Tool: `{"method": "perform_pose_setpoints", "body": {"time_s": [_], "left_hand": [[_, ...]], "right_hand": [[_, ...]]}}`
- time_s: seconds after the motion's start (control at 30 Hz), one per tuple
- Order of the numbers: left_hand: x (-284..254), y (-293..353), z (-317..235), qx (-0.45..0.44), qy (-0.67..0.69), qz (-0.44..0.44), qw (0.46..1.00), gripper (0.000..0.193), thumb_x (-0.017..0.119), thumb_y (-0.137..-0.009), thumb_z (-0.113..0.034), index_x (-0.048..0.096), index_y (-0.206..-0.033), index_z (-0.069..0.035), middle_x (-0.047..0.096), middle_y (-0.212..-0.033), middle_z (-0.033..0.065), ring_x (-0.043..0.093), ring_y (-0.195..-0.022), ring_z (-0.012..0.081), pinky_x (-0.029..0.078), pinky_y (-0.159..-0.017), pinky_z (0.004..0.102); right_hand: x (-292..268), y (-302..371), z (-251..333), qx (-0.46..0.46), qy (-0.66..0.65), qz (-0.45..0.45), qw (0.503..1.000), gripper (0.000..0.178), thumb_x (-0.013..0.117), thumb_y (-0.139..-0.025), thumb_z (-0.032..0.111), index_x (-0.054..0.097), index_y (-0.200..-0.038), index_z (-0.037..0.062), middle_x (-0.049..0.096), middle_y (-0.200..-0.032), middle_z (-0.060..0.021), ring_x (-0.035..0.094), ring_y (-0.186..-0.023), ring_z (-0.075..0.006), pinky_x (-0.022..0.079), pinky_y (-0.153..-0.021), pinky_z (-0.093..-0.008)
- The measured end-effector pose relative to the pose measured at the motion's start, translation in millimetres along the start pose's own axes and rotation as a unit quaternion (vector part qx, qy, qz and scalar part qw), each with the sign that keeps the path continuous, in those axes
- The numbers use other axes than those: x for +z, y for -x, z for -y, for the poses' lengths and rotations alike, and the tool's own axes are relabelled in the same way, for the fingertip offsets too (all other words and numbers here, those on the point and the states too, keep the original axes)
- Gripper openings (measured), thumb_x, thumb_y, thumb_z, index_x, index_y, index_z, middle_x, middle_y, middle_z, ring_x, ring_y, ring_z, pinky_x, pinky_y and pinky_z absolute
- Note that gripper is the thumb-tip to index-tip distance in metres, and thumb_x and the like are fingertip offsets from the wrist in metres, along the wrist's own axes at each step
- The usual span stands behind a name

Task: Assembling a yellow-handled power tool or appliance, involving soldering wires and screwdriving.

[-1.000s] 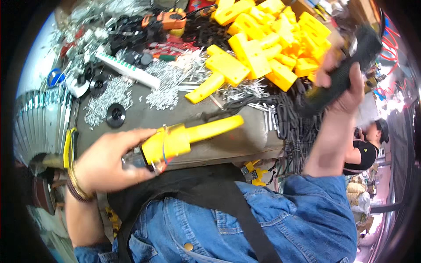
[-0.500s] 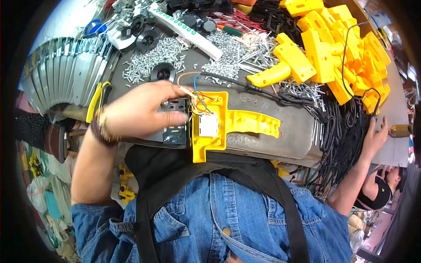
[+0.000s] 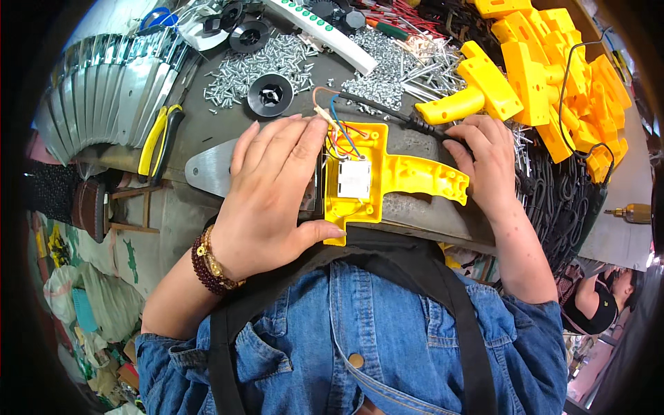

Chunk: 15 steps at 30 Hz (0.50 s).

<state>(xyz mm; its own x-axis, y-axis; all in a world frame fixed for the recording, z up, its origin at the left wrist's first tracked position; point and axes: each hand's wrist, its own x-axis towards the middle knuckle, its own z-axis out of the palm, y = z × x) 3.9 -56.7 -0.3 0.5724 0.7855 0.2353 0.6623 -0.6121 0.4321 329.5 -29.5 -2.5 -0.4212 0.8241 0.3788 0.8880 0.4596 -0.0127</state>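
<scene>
A yellow plastic tool housing (image 3: 375, 197) lies opened up on the bench in front of me, its curved handle to the right. Inside sit a white square block (image 3: 354, 180) and red, blue and white wires. My left hand (image 3: 273, 183) spans the housing's left end and the metal part beside it, thumb on the lower tab, fingers over the far edge by a white connector (image 3: 324, 114). A flat grey metal plate (image 3: 209, 169) sticks out from under this hand. Beside the handle's end, my right hand (image 3: 490, 162) is closed on the black power cord (image 3: 387, 111); its fingertips are partly hidden.
Loose screws (image 3: 259, 69) and a black spool (image 3: 270, 95) lie beyond my hands. Yellow-handled pliers (image 3: 160, 142) and a row of metal plates (image 3: 114, 97) are left. Yellow housings (image 3: 546, 83) pile up right, above black cords (image 3: 546, 200). A screwdriver (image 3: 631, 213) and another person (image 3: 598, 301) are far right.
My right hand has come in from the far right to the cord by the handle. My left hand has settled over the housing's left end. The view has shifted slightly.
</scene>
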Motion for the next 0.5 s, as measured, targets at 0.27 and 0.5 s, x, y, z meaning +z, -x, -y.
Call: {"method": "perform_pose_setpoints", "body": {"time_s": [0.27,0.5], "left_hand": [[-3.3,-1.3,-6.2,-0.022,0.038,0.006,0.999,0.08,0.088,-0.06,-0.026,0.056,-0.134,-0.022,0.045,-0.142,0.0136,0.039,-0.135,0.0372,0.023,-0.112,0.0551],[-0.7,-5.9,-9.1,-0.005,0.007,-0.014,1.0,0.07,0.086,-0.06,-0.018,0.06,-0.126,-0.019,0.047,-0.14,0.0169,0.041,-0.133,0.0422,0.025,-0.11,0.0567]], "right_hand": [[-43.8,42.5,-23.5,-0.108,0.033,-0.081,0.99,0.021,0.069,-0.072,0.004,0.068,-0.091,0.0117,0.07,-0.098,-0.0016,0.063,-0.099,-0.0247,0.044,-0.092,-0.0396],[-40.9,47.3,-2.4,-0.09,0.008,-0.062,0.994,0.029,0.073,-0.077,0.021,0.072,-0.105,0.0188,0.071,-0.103,0.0028,0.063,-0.105,-0.0204,0.039,-0.102,-0.0422]]}}
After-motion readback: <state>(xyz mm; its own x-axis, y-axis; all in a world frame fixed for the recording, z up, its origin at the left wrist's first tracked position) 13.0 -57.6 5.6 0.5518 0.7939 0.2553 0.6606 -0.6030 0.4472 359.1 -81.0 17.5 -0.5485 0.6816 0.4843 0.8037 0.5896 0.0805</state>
